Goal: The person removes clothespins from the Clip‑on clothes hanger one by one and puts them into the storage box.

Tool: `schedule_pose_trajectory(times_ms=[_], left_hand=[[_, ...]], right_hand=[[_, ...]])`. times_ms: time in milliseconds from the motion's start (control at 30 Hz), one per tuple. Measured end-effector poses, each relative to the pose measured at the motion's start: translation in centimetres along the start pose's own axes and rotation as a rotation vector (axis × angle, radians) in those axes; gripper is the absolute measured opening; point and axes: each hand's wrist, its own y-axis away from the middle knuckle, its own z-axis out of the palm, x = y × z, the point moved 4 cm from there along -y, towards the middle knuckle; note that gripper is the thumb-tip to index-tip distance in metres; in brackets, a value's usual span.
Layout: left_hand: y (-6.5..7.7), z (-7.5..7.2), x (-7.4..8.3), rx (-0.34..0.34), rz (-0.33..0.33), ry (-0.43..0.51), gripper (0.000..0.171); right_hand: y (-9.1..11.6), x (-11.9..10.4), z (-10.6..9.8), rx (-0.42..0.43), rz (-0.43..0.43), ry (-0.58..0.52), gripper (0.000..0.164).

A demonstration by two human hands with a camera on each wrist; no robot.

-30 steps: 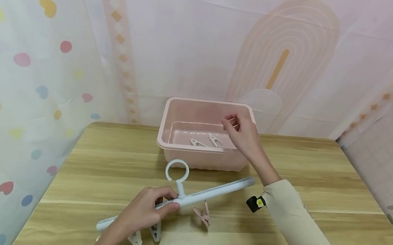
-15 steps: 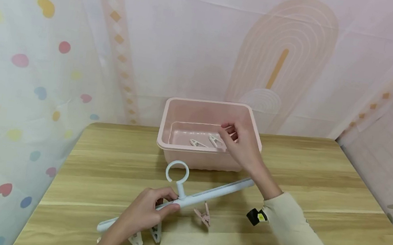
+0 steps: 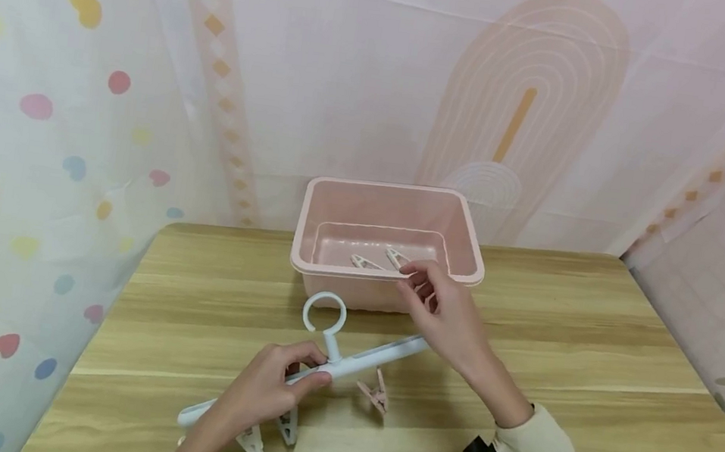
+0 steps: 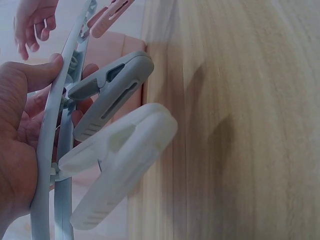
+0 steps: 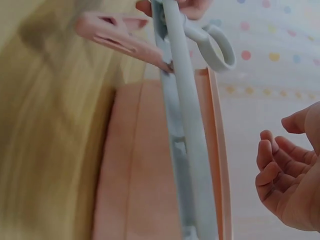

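A person's left hand (image 3: 269,383) grips a pale blue plastic hanger (image 3: 380,356) at mid-bar above a wood-grain table (image 3: 592,363), a white plastic clip (image 3: 251,443), a gray plastic clip (image 3: 288,427) and, farther right, a pink plastic clip (image 3: 376,396) hanging beneath it. The right hand (image 3: 452,320), fingers loosely bent and holding nothing, hovers apart from the hanger's right arm, near a pink rectangular plastic bin (image 3: 354,293) at the table's far side, two pale plastic clips (image 3: 395,259) lying inside.
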Motion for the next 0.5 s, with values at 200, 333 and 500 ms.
schedule_pose_trajectory(times_ms=[200,333,500], left_hand=[[-0.3,-0.3,-0.2,0.01,-0.007,-0.009,0.013],[-0.5,-0.3,-0.3,-0.005,-0.037,-0.003,0.011],[-0.7,-0.8,0.0,0.019,-0.021,0.008,0.014]], right_hand=[[1.0,-0.1,0.6,-0.009,-0.025,-0.031,0.019],[1.7,-0.1,0.8,-0.012,-0.031,-0.038,0.018],[2.5,0.0,1.2,-0.048,-0.046,-0.036,0.017]])
